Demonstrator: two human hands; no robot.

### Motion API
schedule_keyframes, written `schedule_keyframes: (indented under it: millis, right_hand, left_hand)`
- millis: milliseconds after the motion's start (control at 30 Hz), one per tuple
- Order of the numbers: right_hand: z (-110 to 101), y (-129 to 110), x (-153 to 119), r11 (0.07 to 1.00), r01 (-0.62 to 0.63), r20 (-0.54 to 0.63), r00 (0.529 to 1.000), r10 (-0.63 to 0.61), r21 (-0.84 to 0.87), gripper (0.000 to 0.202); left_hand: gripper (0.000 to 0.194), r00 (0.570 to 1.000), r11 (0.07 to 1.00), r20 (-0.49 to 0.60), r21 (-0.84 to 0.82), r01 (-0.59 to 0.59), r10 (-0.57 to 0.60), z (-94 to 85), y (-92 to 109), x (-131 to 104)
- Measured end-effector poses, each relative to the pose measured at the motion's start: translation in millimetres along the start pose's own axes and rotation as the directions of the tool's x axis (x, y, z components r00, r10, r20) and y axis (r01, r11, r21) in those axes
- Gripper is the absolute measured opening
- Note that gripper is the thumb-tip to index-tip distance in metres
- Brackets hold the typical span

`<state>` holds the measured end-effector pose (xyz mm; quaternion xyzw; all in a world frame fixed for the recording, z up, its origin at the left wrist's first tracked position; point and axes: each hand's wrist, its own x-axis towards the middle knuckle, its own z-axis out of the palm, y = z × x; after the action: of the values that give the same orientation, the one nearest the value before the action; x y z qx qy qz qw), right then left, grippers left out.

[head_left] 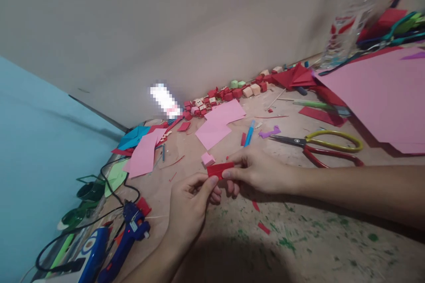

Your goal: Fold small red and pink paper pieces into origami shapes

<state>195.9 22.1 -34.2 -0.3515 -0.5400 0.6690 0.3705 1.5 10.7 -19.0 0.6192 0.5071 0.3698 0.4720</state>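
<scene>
Work table, 2 bare hands at its middle, near each other. Between them, a small red paper strip, held up in front of the person.

Left hand: thumb pressed on the strip's lower left edge, fingers curled behind it. Clamped on the paper. Right hand: thumb flat over the strip's right end, fingers beneath and behind. Also clamped on it. A lengthwise line shows across the red face, probably a crease.

Step in hand, by my reading: folding or creasing the strip between 2 thumbs. The next move seems to call for light, even thumb pressure along that line, edges kept level, neither end let slip. Thin paper; too hard a pinch could buckle it.

Just beyond the strip: 1 small pink paper cube. Farther back, a row of small paper blocks along the wall, red, cream and green. To the right, scissors with 1 yellow and 1 red handle, blades parted slightly, tips near a purple scrap. At the left, well apart from the hands, a blue glue gun. No tool in either hand.
</scene>
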Motion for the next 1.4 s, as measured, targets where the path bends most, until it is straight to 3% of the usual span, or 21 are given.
schedule_keyframes:
  millis: [233,400,633,833,1000,1200,1400]
  right_hand:
    - [0.2,-2.3,2.7,0.977,-0.036,0.056,0.998,0.025,0.21,0.025]
    - [1.1,-3.5,1.7,0.98,-0.037,0.046,0.999,0.028,0.196,0.025]
    - [2.3,-2.0,0.5,0.943,-0.005,0.067,0.998,-0.018,0.332,0.037]
    - [5.6,-6.1,-1.0,0.976,0.022,0.044,0.999,-0.033,0.218,0.038]
    - [2.0,1.0,1.9,0.966,-0.007,-0.023,1.0,0.013,0.258,0.036]
    - [0.0,-2.5,2.7,0.95,-0.073,-0.079,0.992,0.102,0.304,0.033]
    - [0.2,-7.5,3.0,0.957,-0.087,-0.112,0.986,0.122,0.276,0.032]
  left_hand:
    - [0.028,0.999,0.996,0.005,-0.082,0.033,-0.032,2.5,-3.8,0.3]
    - [0.023,0.998,0.997,0.063,-0.075,0.034,-0.029,3.6,-1.9,-0.9]
    - [0.024,0.999,0.999,0.031,-0.033,-0.02,0.021,2.7,-0.9,-0.8]
    - [0.032,0.997,0.977,0.046,-0.202,0.075,-0.067,-1.2,-8.6,0.5]
    - [0.024,0.999,0.984,0.021,-0.175,0.029,-0.025,2.9,-5.6,1.6]
    - [0.03,0.999,0.988,-0.011,-0.146,-0.048,0.047,5.8,-0.7,2.4]
    - [0.034,0.999,0.986,-0.007,-0.159,-0.042,0.041,4.8,0.2,1.4]
